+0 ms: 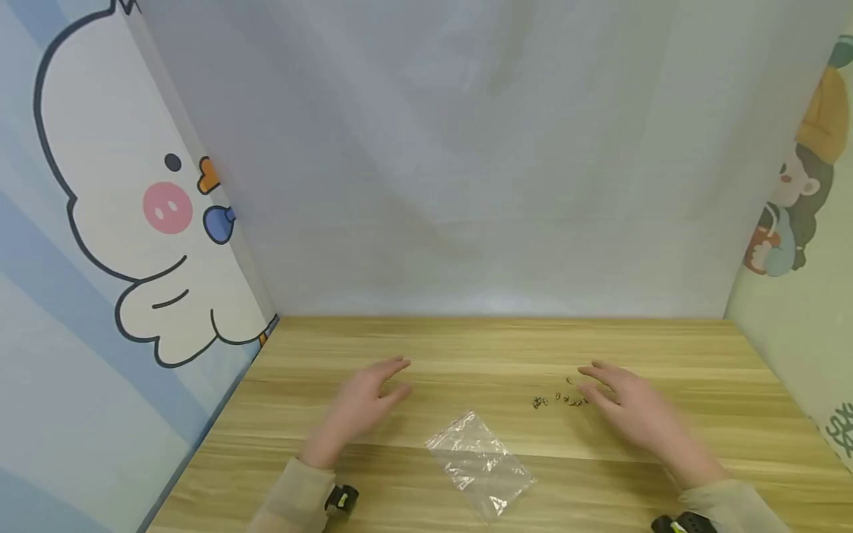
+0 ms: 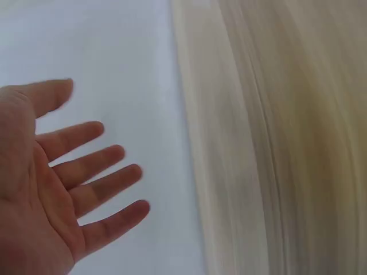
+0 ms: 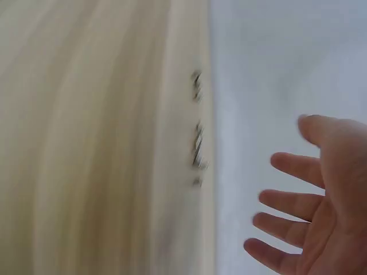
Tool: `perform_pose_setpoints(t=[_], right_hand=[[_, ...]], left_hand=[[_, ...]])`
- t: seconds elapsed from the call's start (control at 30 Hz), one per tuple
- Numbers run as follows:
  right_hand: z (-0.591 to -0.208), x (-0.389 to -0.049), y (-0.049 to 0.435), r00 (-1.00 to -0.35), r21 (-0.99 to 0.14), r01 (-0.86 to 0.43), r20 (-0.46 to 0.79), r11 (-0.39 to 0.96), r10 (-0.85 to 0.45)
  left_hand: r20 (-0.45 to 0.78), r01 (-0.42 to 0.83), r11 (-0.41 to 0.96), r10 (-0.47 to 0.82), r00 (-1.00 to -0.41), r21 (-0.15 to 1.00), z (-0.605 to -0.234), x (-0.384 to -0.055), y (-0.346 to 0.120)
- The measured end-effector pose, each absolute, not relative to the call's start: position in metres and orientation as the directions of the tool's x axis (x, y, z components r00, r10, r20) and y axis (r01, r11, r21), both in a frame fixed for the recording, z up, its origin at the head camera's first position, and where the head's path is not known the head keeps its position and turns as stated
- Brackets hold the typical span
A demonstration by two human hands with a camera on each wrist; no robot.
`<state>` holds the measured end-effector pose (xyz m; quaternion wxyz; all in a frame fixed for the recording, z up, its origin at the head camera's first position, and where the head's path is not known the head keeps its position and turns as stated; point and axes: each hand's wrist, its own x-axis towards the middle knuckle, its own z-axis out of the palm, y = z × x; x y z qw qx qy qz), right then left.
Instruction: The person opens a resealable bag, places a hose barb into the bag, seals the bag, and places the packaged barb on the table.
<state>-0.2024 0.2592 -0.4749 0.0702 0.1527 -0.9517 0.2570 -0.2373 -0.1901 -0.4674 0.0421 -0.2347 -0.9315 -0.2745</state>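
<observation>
My left hand [image 1: 363,403] is held over the left part of the table, fingers spread and nothing in them, as its bare palm [image 2: 40,212] shows in the left wrist view. On the other side my right hand [image 1: 633,407] hovers with fingers apart, likewise holding nothing. Just left of its fingertips lie several small, shiny metallic pieces [image 1: 571,401], too small to make out their kind; in the right wrist view these pieces [image 3: 198,146] are blurred. Between the hands, nearer to me, a clear plastic zip bag [image 1: 481,465] lies flat and slanted.
The wood-grain table [image 1: 426,348] ends at a pale grey curtain [image 1: 466,185] at the back. A panel with a white cartoon figure [image 1: 133,222] stands on the left, and a pale green printed panel [image 1: 793,318] on the right.
</observation>
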Motion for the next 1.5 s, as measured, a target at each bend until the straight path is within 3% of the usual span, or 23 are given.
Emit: perform_pose_setpoints(t=[0.37, 0.73, 1.0, 1.5], right_hand=[[-0.481, -0.215, 0.167, -0.883, -0.748, -0.338, 0.041, 0.571, -0.469], [-0.489, -0.217, 0.142, -0.83, -0.816, -0.309, -0.019, 0.488, -0.558], [-0.496, -0.215, 0.14, -0.819, -0.729, -0.397, 0.007, 0.557, -0.574], [-0.504, -0.209, 0.131, -0.849, -0.651, -0.425, 0.046, 0.629, -0.526]], left_hand=[[0.065, 0.493, 0.676, 0.553, -0.831, 0.548, -0.472, -0.222, -0.126], [0.023, 0.541, 0.676, 0.614, -0.789, 0.501, -0.479, -0.221, -0.117], [-0.024, 0.555, 0.728, 0.614, -0.789, 0.402, -0.484, -0.214, -0.116], [-0.059, 0.603, 0.696, 0.672, -0.738, 0.39, -0.485, -0.207, -0.114]])
